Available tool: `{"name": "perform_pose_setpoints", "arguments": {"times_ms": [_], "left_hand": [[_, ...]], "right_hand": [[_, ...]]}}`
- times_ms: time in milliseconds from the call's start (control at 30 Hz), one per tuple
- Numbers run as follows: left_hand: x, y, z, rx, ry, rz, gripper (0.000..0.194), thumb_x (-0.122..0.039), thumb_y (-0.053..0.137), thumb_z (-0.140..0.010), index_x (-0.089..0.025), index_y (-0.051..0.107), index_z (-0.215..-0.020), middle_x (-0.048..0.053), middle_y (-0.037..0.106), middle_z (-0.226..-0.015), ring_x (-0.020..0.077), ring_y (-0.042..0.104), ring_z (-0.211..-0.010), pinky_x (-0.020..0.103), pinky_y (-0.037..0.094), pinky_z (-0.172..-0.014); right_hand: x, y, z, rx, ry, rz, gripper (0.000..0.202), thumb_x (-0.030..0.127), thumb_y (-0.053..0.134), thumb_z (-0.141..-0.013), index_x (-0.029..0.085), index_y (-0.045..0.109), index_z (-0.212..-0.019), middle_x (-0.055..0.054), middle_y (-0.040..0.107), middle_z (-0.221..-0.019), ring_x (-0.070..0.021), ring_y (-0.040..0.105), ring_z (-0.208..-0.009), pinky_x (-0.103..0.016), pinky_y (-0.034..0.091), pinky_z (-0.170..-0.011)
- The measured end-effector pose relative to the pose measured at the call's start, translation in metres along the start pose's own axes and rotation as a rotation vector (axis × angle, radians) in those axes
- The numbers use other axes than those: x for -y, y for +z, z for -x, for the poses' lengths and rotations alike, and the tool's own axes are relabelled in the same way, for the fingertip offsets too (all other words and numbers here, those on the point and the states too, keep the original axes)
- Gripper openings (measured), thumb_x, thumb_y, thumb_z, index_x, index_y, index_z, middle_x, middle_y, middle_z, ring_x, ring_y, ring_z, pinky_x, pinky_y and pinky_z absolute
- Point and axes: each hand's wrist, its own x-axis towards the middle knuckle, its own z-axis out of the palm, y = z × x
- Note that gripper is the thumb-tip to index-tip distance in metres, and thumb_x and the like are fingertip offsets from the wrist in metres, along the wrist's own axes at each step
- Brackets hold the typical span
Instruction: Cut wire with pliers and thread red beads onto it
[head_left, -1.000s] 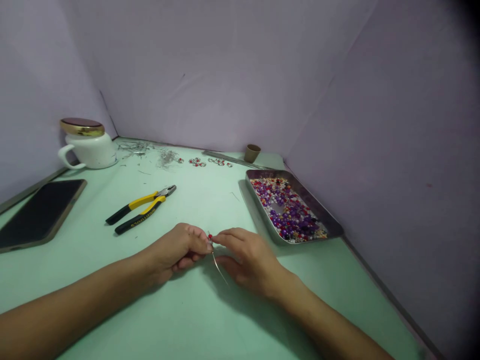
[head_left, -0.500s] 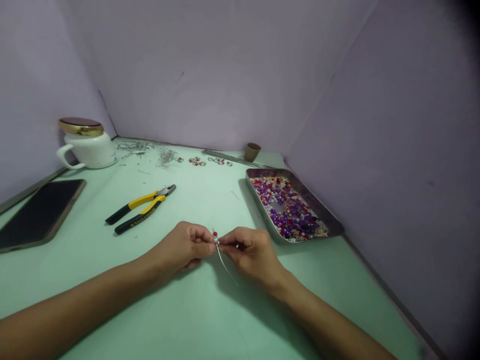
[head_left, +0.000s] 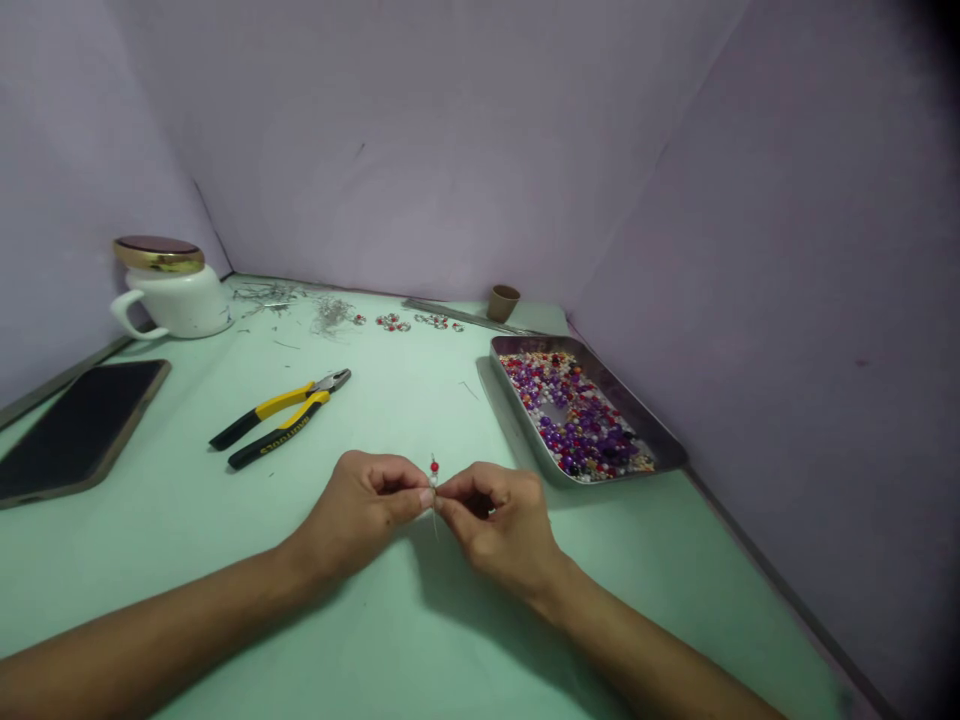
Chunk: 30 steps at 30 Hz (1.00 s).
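Pinching a thin silver wire (head_left: 433,500) between them, the left hand (head_left: 367,505) and the right hand (head_left: 499,520) meet at the near middle of the pale green desk (head_left: 390,640), each with thumb and forefinger closed together on the wire; the wire stands nearly upright at the fingertips, with a small red bead (head_left: 434,466) threaded near its top end and a short length hanging below toward the desk. Both forearms rest on the desk, coming in from the near left and near right. To the right of the hands, just past the right hand, lies a rectangular metal tray (head_left: 660,445) holding a heap of purple, red, white and gold beads (head_left: 577,415). To the left, further back, a pair of yellow-and-black handled pliers (head_left: 279,420) lies flat with its nose pointing right. At the left edge sits a dark, flat smartphone (head_left: 75,425), and beyond it a white ceramic jug with a gold-rimmed lid (head_left: 169,290). Along the far edge are scattered wire offcuts (head_left: 300,300), a few small finished bead clusters (head_left: 416,322) and a small brown cup (head_left: 503,303), all against lilac walls (head_left: 450,150)
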Motion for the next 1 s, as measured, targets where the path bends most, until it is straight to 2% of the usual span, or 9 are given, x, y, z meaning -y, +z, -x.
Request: {"name": "perform_pose_setpoints", "arguments": {"times_ms": [133, 267, 367, 500, 633, 733, 833, 933, 1000], "left_hand": [[-0.003, 0.000, -0.001, -0.025, -0.022, 0.113, 0.013, -0.022, 0.063, -0.060, -0.013, 0.059, -0.051, -0.005, 0.048, -0.047, 0.0068, 0.038, -0.051, 0.020, 0.030, -0.049], [0.003, -0.003, -0.004, -0.064, -0.033, 0.198, 0.010, -0.021, 0.065, -0.060, -0.015, 0.060, -0.054, -0.009, 0.040, -0.040, 0.0037, 0.027, -0.042, 0.019, 0.023, -0.043], [0.007, -0.004, -0.005, -0.057, -0.026, 0.228, 0.010, -0.021, 0.064, -0.061, -0.016, 0.060, -0.054, -0.010, 0.039, -0.040, 0.0034, 0.024, -0.041, 0.019, 0.021, -0.041], [0.003, -0.002, -0.004, -0.083, 0.028, 0.157, 0.011, -0.020, 0.064, -0.061, -0.015, 0.059, -0.053, -0.008, 0.046, -0.044, 0.0046, 0.032, -0.045, 0.019, 0.026, -0.045], [-0.002, -0.002, -0.005, -0.169, 0.081, 0.082, 0.013, -0.022, 0.064, -0.061, -0.015, 0.058, -0.052, -0.006, 0.049, -0.048, 0.0061, 0.037, -0.050, 0.019, 0.029, -0.048], [-0.001, -0.003, -0.005, -0.204, 0.069, 0.073, 0.014, -0.024, 0.063, -0.062, -0.015, 0.057, -0.052, -0.008, 0.043, -0.044, 0.0050, 0.030, -0.045, 0.019, 0.025, -0.044], [0.003, -0.001, -0.005, -0.210, 0.056, 0.063, 0.016, -0.024, 0.061, -0.063, -0.015, 0.055, -0.052, -0.008, 0.040, -0.044, 0.0047, 0.027, -0.043, 0.019, 0.024, -0.042], [0.006, 0.005, -0.003, -0.233, 0.049, 0.073, 0.015, -0.024, 0.059, -0.064, -0.016, 0.053, -0.053, -0.007, 0.042, -0.045, 0.0057, 0.032, -0.045, 0.019, 0.028, -0.044], [0.007, 0.009, -0.002, -0.218, 0.032, 0.079, 0.015, -0.024, 0.058, -0.064, -0.016, 0.053, -0.053, -0.006, 0.046, -0.047, 0.0073, 0.038, -0.048, 0.019, 0.031, -0.046]], "right_hand": [[0.002, 0.000, 0.000, 0.029, 0.123, -0.048, 0.012, 0.022, 0.060, -0.068, 0.012, 0.062, -0.061, -0.001, 0.059, -0.050, -0.0075, 0.049, -0.042, -0.017, 0.036, -0.039], [0.004, -0.004, -0.001, 0.085, 0.152, -0.041, 0.010, 0.020, 0.059, -0.067, 0.013, 0.062, -0.062, -0.001, 0.060, -0.053, -0.0076, 0.050, -0.045, -0.017, 0.037, -0.042], [0.007, -0.006, -0.001, 0.152, 0.159, -0.038, 0.009, 0.019, 0.058, -0.068, 0.013, 0.063, -0.064, -0.002, 0.062, -0.055, -0.0076, 0.050, -0.047, -0.017, 0.037, -0.043], [0.011, -0.007, 0.001, 0.191, 0.182, -0.029, 0.011, 0.020, 0.057, -0.068, 0.013, 0.064, -0.066, -0.001, 0.062, -0.056, -0.0071, 0.048, -0.046, -0.017, 0.036, -0.042], [0.015, -0.005, 0.006, 0.191, 0.217, -0.020, 0.014, 0.023, 0.056, -0.069, 0.013, 0.064, -0.063, -0.002, 0.061, -0.054, -0.0069, 0.047, -0.044, -0.017, 0.034, -0.041], [0.015, 0.000, 0.010, 0.223, 0.198, -0.019, 0.013, 0.021, 0.056, -0.069, 0.013, 0.064, -0.064, -0.001, 0.060, -0.053, -0.0065, 0.047, -0.043, -0.017, 0.034, -0.042], [0.014, 0.007, 0.013, 0.235, 0.258, -0.088, 0.015, 0.023, 0.056, -0.070, 0.012, 0.065, -0.065, -0.002, 0.061, -0.055, -0.0075, 0.048, -0.046, -0.017, 0.035, -0.044], [0.011, 0.016, 0.015, 0.214, 0.331, -0.156, 0.016, 0.024, 0.057, -0.070, 0.011, 0.065, -0.067, -0.003, 0.060, -0.056, -0.0082, 0.048, -0.048, -0.018, 0.036, -0.044], [0.010, 0.022, 0.016, 0.213, 0.301, -0.151, 0.015, 0.021, 0.055, -0.070, 0.011, 0.065, -0.065, -0.002, 0.058, -0.055, -0.0076, 0.046, -0.047, -0.018, 0.034, -0.044]]}}
